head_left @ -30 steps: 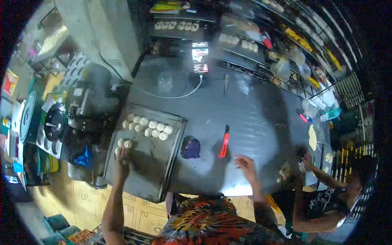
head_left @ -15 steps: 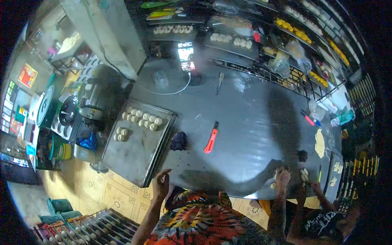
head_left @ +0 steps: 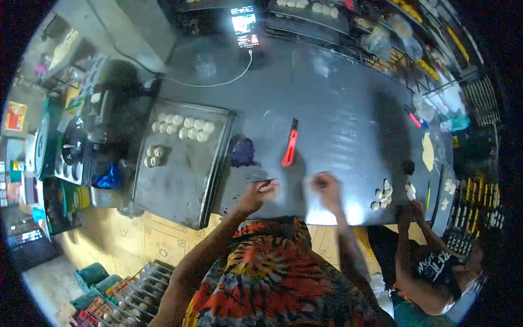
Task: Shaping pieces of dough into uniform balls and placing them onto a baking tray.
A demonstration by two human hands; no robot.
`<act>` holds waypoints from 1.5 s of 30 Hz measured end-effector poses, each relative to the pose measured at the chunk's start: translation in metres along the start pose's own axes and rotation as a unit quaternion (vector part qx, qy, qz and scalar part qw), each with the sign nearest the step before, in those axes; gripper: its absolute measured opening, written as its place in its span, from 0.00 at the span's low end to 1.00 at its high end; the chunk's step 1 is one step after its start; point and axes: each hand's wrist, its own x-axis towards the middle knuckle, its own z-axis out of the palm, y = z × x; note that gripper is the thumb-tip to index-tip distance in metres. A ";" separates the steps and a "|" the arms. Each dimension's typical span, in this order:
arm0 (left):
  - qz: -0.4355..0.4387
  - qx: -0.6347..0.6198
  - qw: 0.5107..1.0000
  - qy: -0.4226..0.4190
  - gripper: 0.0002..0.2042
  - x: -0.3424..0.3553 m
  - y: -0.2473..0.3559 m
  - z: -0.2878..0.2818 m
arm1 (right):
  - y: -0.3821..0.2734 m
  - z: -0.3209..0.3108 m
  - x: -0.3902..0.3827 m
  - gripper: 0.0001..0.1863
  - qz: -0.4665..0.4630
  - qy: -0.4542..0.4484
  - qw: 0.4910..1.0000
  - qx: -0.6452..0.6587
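Fingers (head_left: 272, 192) curl inward on my left hand (head_left: 258, 196), near the purple mass (head_left: 243, 152) lying on the desk (head_left: 332, 109) beside the tray (head_left: 182, 174); my right hand (head_left: 328, 191) is blurred, near the red cutter (head_left: 290, 148), and I cannot tell whether either is clamped on anything.

And this is looking like a small, busy bakery workroom! Rows of pale dough balls (head_left: 178, 120) are sitting on a metal tray (head_left: 174, 180), and a flat dough sheet (head_left: 427, 152) is lying toward the right end of the broad grey desk (head_left: 332, 125). Behind it, shelves (head_left: 329, 23) are carrying more shaped pieces (head_left: 325, 9). Over on the left, a bulky mixer (head_left: 106, 111) is standing near a cupped baking tin (head_left: 71, 171), while a second person (head_left: 430, 266) is working at the right.
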 end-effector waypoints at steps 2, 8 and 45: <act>-0.050 -0.159 0.986 -0.001 0.09 0.007 -0.003 -0.022 | -0.013 0.091 -0.008 0.13 -0.093 -0.183 0.971 -0.120; -0.022 -0.163 0.985 0.043 0.08 0.031 0.040 -0.080 | 0.001 0.185 0.080 0.18 -0.150 -0.070 0.953 -0.254; 0.030 -0.077 0.977 0.198 0.09 0.042 0.048 -0.016 | -0.045 0.121 0.123 0.05 -0.198 -0.444 0.847 -0.215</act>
